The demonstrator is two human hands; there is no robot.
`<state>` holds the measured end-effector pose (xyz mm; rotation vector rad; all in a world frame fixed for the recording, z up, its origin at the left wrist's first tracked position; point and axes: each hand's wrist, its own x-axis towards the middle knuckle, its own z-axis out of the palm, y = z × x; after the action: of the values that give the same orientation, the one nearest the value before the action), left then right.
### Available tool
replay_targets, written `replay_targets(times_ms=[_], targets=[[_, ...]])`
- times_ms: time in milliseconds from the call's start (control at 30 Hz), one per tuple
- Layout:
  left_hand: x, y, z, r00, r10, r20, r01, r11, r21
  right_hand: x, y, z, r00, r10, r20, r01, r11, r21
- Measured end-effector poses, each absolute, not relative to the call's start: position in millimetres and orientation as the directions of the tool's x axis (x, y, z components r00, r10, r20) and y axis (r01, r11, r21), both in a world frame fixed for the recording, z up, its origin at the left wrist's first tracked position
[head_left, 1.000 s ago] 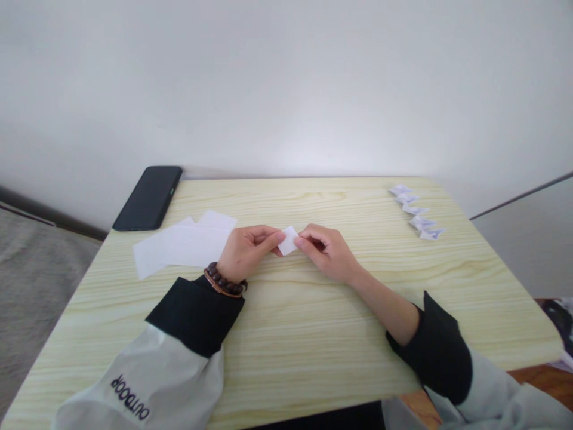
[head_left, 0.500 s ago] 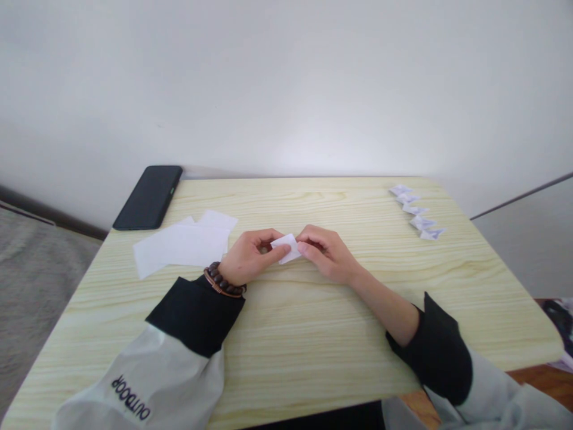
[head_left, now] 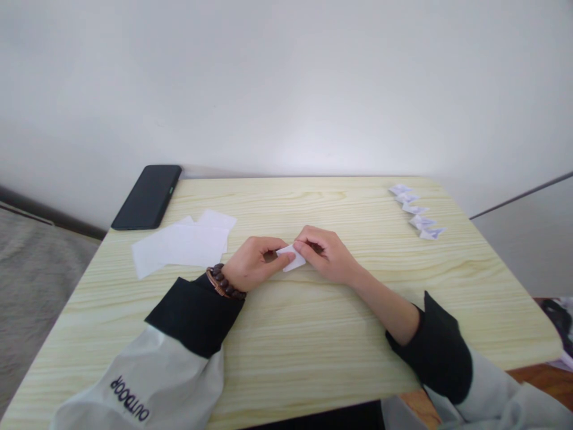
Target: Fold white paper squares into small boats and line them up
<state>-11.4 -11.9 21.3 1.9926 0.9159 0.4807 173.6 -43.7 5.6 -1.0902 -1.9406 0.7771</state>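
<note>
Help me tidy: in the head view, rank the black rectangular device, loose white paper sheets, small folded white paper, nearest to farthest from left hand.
1. Folded paper, in left hand
2. Sheets, to its left
3. Device, back left

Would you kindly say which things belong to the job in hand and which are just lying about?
Likely belonging:
small folded paper, between left hand and right hand
white sheets
folded paper pieces

Likely lying about:
black phone-like device
dark item, far right
</note>
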Motion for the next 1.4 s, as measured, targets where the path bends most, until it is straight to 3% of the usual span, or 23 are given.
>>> replay_targets(times_ms=[267,467,800,933,1400], targets=[[-12.4,-10.4,15.0,0.625,0.779,-0.038,0.392,-0.272,0.879,174.1,-42.3,1.5,-0.215,0.918,0.334,0.418,0.395,-0.818],[-13.6,-6.8,12.0,0.546,0.837,0.028,0.271,-0.208,0.940,174.9,-43.9,2.4,-0.288,0.906,0.309,0.408,0.408,-0.816],[-16.1,-7.1,11.7,0.576,0.816,0.052,0.259,-0.243,0.935,176.1,-42.6,2.0,-0.359,0.870,0.337,0.371,0.465,-0.804],[-17.1,-8.1,14.4,0.583,0.812,0.019,0.197,-0.164,0.967,176.4,-43.4,3.4,-0.384,0.868,0.315,0.334,0.449,-0.829],[-14.0,-7.9,11.2,0.561,0.827,0.045,0.252,-0.222,0.942,176.5,-42.4,-0.3,-0.359,0.874,0.328,0.350,0.451,-0.821]])
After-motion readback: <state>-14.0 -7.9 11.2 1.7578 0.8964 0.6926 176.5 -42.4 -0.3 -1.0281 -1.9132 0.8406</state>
